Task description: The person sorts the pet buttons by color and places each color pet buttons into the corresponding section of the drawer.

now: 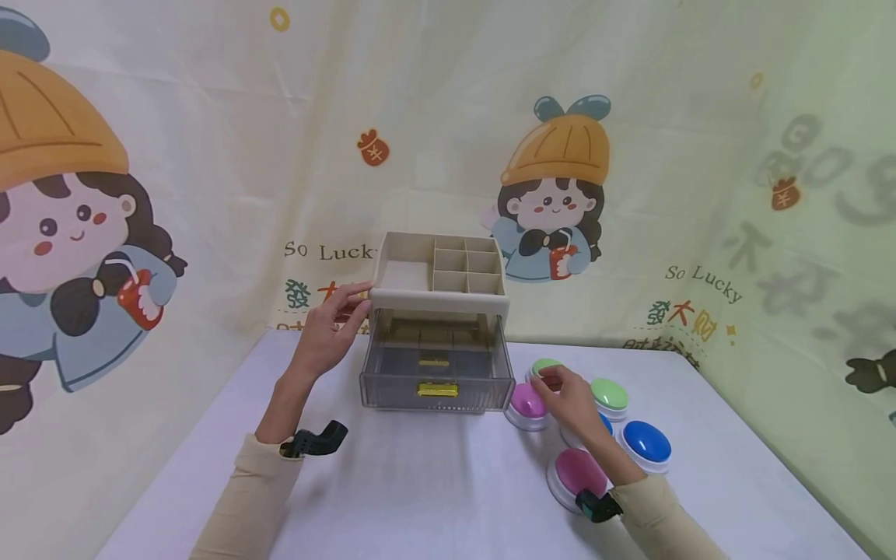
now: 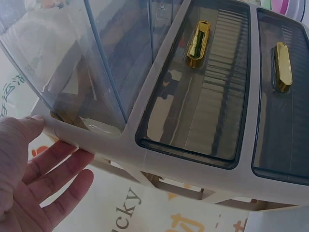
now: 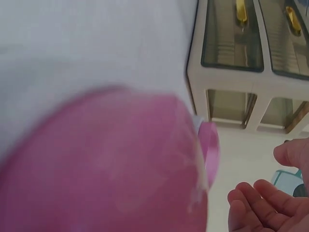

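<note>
A white drawer organizer [image 1: 439, 299] stands on the table with its clear grey top drawer [image 1: 392, 393] pulled out toward me. Below it, two drawers with gold handles are pushed in, as the left wrist view shows. My left hand [image 1: 327, 330] touches the organizer's upper left edge, thumb at the front frame and fingers along the side. My right hand [image 1: 570, 397] hovers above the round push buttons, fingers loosely bent and holding nothing. Nearest to it are a pink button [image 1: 526, 403] and a green button [image 1: 543, 363]. In the right wrist view, its palm [image 3: 270, 208] shows bare.
More buttons stand right of the organizer: a green one [image 1: 610, 394], a blue one [image 1: 647, 441] and a pink one [image 1: 579, 470] under my right wrist. Another blue button [image 1: 606, 424] is partly hidden by my hand. A printed curtain [image 1: 434, 179] hangs behind the white table [image 1: 406, 482].
</note>
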The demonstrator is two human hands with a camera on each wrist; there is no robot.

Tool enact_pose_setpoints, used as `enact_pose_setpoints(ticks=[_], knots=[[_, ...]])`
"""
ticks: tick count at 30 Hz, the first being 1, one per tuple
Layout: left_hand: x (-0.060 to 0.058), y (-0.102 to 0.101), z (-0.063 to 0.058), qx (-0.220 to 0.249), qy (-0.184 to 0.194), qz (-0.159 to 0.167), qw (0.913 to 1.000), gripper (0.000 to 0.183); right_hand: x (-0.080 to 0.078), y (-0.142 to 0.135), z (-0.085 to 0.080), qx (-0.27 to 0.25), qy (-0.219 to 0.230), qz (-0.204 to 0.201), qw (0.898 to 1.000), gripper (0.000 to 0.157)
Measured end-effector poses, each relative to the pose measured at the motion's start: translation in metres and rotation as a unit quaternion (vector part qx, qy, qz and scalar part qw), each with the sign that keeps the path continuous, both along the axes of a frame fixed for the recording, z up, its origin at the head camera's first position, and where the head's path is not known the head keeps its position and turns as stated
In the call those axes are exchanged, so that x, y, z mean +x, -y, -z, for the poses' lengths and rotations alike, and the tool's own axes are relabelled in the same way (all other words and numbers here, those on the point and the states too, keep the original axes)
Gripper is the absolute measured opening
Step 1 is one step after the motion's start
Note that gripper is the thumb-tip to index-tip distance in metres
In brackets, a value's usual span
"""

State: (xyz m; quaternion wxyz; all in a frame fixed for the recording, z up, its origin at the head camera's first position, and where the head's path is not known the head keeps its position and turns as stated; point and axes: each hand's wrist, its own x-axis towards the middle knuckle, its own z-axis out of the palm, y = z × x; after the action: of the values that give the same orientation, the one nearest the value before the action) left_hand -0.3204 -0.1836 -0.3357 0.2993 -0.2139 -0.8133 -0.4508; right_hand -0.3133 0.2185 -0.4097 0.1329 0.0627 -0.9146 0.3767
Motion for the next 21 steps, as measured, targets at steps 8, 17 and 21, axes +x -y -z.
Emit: enact_pose_setpoints(ticks=[8, 17, 21], knots=[[0.0, 0.001, 0.001, 0.002, 0.002, 0.001, 1.0, 0.037, -0.009, -0.005, -0.004, 0.039, 0.011, 0.005, 0.999, 0.043], [-0.002, 0.001, 0.001, 0.002, 0.002, -0.001, 1.0, 0.037, -0.017, -0.01, -0.014, 0.073, 0.018, 0.009, 0.997, 0.045], [-0.002, 0.001, 0.001, 0.001, 0.003, -0.001, 1.0, 0.037, -0.024, -0.015, -0.016, 0.082, 0.019, 0.008, 0.996, 0.046]])
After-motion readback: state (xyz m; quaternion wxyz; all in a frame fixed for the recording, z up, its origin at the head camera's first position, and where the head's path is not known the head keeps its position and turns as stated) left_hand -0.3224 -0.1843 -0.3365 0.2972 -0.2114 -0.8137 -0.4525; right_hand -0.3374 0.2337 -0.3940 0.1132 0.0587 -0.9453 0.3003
